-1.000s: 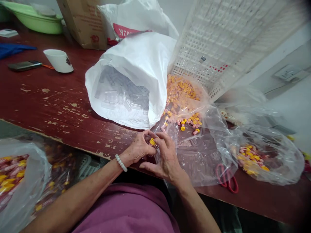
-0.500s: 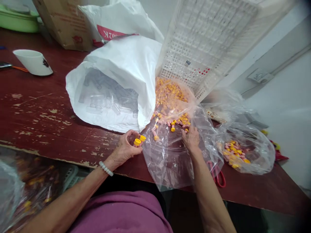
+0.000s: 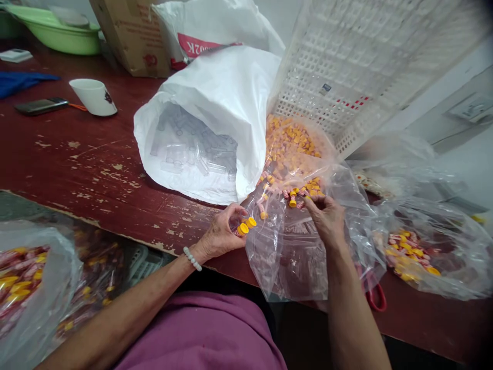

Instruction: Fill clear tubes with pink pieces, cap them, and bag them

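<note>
My left hand (image 3: 225, 229) is closed around two small yellow-capped tubes (image 3: 246, 226), caps pointing right; the fingers hide most of their bodies. Over an open clear plastic bag (image 3: 295, 257), my right hand (image 3: 325, 216) has thumb and forefinger together at a small yellow-capped piece, mostly hidden by the fingers. Loose pink pieces with yellow caps (image 3: 293, 199) lie by its fingertips, and a large heap of them (image 3: 290, 141) fills the back of the bag. Left of the heap, a white sack (image 3: 219, 77) lies on its side, its mouth showing clear empty tubes (image 3: 200, 156).
A white plastic crate (image 3: 308, 87) leans behind the heap. Another clear bag of yellow-capped pieces (image 3: 412, 252) sits at right, near red-handled scissors (image 3: 377, 298). A cup (image 3: 92, 97), phone (image 3: 41, 105), green basin (image 3: 57, 33) and carton (image 3: 133, 38) stand at left. Filled bags (image 3: 23, 282) lie below the table edge.
The view has shifted left, so everything sits further right. My right hand has drawn back slightly from the loose pieces, thumb and forefinger pinched. My left hand keeps its two tubes.
</note>
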Motion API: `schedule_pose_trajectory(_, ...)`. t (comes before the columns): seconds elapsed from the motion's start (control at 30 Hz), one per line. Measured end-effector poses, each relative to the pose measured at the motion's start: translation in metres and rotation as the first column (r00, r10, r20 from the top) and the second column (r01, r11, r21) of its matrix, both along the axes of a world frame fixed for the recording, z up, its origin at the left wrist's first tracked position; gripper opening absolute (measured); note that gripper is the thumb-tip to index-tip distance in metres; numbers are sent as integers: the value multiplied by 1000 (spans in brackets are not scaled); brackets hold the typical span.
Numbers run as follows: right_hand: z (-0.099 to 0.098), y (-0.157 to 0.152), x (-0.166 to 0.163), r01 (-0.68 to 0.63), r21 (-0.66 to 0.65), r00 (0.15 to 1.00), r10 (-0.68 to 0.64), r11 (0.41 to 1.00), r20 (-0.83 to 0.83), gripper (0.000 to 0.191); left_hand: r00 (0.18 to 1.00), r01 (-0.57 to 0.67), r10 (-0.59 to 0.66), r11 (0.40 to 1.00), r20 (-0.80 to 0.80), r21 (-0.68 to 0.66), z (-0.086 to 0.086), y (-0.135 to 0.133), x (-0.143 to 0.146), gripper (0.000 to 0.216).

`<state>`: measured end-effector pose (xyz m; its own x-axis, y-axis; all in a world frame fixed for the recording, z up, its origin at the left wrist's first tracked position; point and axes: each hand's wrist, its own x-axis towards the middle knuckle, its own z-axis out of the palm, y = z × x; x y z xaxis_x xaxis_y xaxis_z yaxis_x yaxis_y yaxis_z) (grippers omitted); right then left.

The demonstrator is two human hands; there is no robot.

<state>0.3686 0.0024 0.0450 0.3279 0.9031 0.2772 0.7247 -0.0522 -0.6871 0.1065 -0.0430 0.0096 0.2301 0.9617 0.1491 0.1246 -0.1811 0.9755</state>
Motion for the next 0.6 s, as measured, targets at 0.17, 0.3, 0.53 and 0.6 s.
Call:
schedule_pose_trajectory(0.17,14,-52,-88,-263,326,856,375,908,-356,17,995,78,-74,996,-74,49,8,-5,5,49)
schedule_pose_trajectory(0.3,15,-63,-108,-408,308,876,464,860,-134,9,990,108,-102,993,-101,56,14,-10,4,54)
schedule_pose_trajectory(0.53,10,-73,-103,-574,196,818,552,795,160,18,982,100,-86,992,-167,79,18,-11,2,51)
schedule_pose_trajectory(0.6,5,-79,-108,-572,179,819,546,801,175,25,982,93,-78,992,-171,80,15,-10,1,51)
